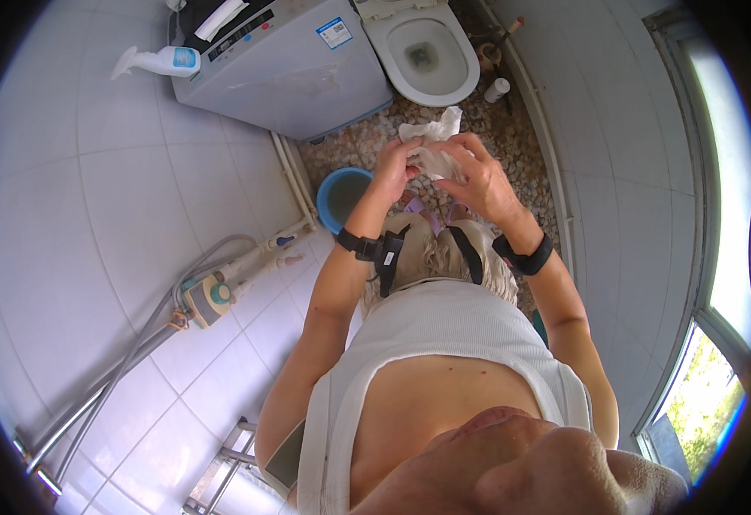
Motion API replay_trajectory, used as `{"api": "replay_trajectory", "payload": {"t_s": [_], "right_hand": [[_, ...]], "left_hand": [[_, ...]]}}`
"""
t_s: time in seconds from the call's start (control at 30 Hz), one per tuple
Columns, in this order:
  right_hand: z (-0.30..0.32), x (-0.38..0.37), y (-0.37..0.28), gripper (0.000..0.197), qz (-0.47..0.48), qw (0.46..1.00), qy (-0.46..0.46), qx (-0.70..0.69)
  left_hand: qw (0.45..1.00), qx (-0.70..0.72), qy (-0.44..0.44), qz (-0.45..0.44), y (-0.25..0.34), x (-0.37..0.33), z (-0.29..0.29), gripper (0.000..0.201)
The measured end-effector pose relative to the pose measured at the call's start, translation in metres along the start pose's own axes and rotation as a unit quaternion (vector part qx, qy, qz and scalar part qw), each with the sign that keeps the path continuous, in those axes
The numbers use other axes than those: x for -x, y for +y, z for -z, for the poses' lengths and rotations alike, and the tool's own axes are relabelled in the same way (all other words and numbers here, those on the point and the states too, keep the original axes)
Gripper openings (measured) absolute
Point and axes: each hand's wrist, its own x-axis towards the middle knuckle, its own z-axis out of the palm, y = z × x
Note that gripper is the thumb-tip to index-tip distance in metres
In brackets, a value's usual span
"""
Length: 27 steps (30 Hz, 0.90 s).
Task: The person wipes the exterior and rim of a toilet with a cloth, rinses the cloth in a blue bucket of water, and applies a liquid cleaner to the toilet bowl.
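Observation:
A crumpled white tissue (434, 129) is held between my two hands, in front of my body and above the pebbled floor. My left hand (392, 169) pinches its left side, fingers closed. My right hand (484, 182) has its fingers curled round the right side, with the thumb beneath. Loose folds of the tissue stick up past the fingertips toward the toilet. Black bands circle both wrists.
Beyond my hands stands a toilet (433, 58) with its lid raised, beside a grey washing machine (294, 73) bearing a white spray bottle (165, 61). A blue basin (324, 199) sits left. A small white bottle (496, 90) stands right of the toilet; a water heater pipe (100, 395) lines the left wall.

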Motion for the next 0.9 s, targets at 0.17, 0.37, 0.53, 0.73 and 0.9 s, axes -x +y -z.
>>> {"api": "replay_trajectory", "payload": {"t_s": [0.17, 0.37, 0.53, 0.73, 0.9], "right_hand": [[0.041, -0.002, 0.034, 0.019, -0.087, 0.996, 0.003, 0.008], [0.047, 0.011, 0.091, 0.017, -0.226, 0.963, -0.053, -0.137], [0.051, 0.006, 0.113, 0.039, -0.156, 0.983, 0.023, -0.092], [0.045, -0.033, 0.08, 0.07, -0.082, 0.939, -0.112, -0.316], [0.062, -0.032, 0.079, 0.019, -0.033, 0.993, -0.034, -0.105]], "left_hand": [[0.996, 0.062, 0.022, -0.062, 0.019, -0.005, 0.008, 0.023], [0.982, 0.146, 0.028, -0.115, 0.025, -0.008, -0.019, 0.027], [0.986, 0.009, 0.019, -0.163, 0.02, -0.008, -0.048, 0.027], [0.982, -0.154, -0.048, -0.098, 0.016, -0.015, -0.054, 0.023], [0.904, -0.375, 0.068, -0.196, 0.017, -0.015, -0.048, 0.031]]}}
